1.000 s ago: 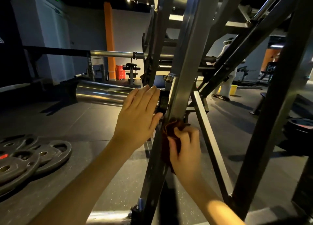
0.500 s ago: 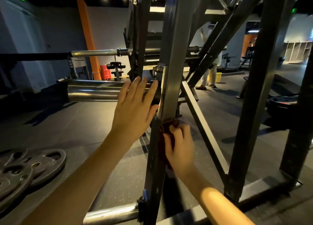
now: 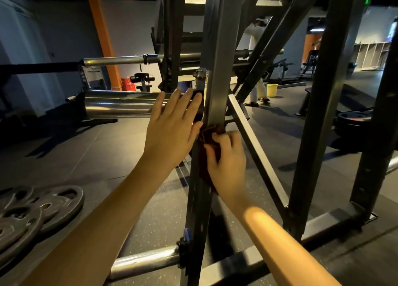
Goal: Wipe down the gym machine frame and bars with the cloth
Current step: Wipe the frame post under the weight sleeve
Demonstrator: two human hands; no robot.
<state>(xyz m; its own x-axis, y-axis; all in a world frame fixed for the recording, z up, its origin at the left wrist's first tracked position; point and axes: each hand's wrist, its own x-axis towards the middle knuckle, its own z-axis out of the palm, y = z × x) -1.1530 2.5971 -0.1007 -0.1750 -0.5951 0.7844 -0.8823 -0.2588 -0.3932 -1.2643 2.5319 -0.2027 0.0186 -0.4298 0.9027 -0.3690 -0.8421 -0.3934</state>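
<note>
Right hand (image 3: 226, 165) grips the cloth (image 3: 210, 135) against the frame upright (image 3: 217, 74); left hand (image 3: 172, 130) rests flat, fingers spread

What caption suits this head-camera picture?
Right hand presses a dark red cloth on the machine's upright; left hand open.

Premises: a dim commercial gym. Evidence: tall dark steel machine frame (image 3: 217, 48) with a polished chrome sleeve bar (image 3: 120, 104), grey cast-iron weight plates (image 3: 38, 208) on speckled black rubber flooring (image 3: 133, 178), padded benches beyond.
</note>
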